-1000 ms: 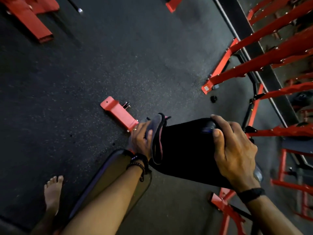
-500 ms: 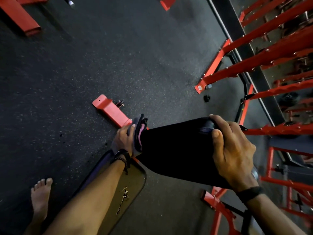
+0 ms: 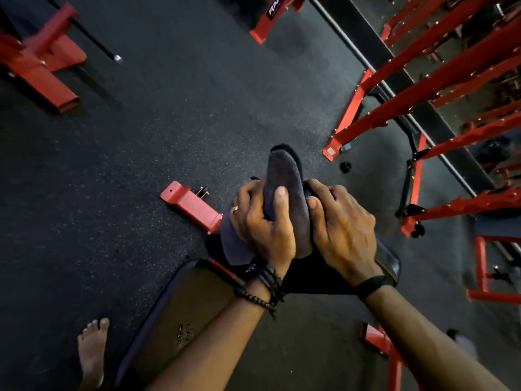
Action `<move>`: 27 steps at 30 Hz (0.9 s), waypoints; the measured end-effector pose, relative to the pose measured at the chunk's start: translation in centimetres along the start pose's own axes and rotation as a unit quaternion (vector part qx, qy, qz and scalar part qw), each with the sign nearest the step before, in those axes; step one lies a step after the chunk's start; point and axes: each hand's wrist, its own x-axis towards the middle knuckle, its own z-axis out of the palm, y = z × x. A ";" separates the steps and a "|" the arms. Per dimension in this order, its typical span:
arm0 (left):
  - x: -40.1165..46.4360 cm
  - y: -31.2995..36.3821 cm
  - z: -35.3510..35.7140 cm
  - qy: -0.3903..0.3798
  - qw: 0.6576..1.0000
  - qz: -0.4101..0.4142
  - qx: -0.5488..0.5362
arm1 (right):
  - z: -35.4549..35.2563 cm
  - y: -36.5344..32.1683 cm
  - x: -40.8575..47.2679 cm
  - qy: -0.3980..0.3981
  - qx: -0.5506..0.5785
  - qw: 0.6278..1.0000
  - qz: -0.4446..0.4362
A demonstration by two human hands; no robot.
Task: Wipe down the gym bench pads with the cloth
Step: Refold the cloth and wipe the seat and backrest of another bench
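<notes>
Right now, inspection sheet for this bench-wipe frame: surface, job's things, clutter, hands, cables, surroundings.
Surface: dark speckled rubber floor; a bare foot stands on it at lower left.
Job's things: grey cloth draped over the top end of the raised black back pad; seat pad below it carries a few droplets.
Clutter: small black knob loose on the floor near the rack foot.
Hands: left hand grips the cloth, thumb on top; right hand holds the pad's end beside the cloth.
Cables: nothing seen.
Surroundings: red bench foot beyond the pads; red racks at right; more red frames at upper left.
</notes>
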 end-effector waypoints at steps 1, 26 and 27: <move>-0.3 0.8 0.1 0.018 1.000 -0.004 0.000 | -0.1 0.1 0.0 -0.005 0.011 1.000 -0.001; -10.0 0.5 4.6 0.140 0.956 -0.249 0.061 | -2.3 10.5 -1.6 -0.244 0.627 0.740 0.011; -10.6 0.8 5.1 0.145 0.959 -0.236 0.064 | -2.2 10.6 -1.7 -0.245 0.633 0.735 0.009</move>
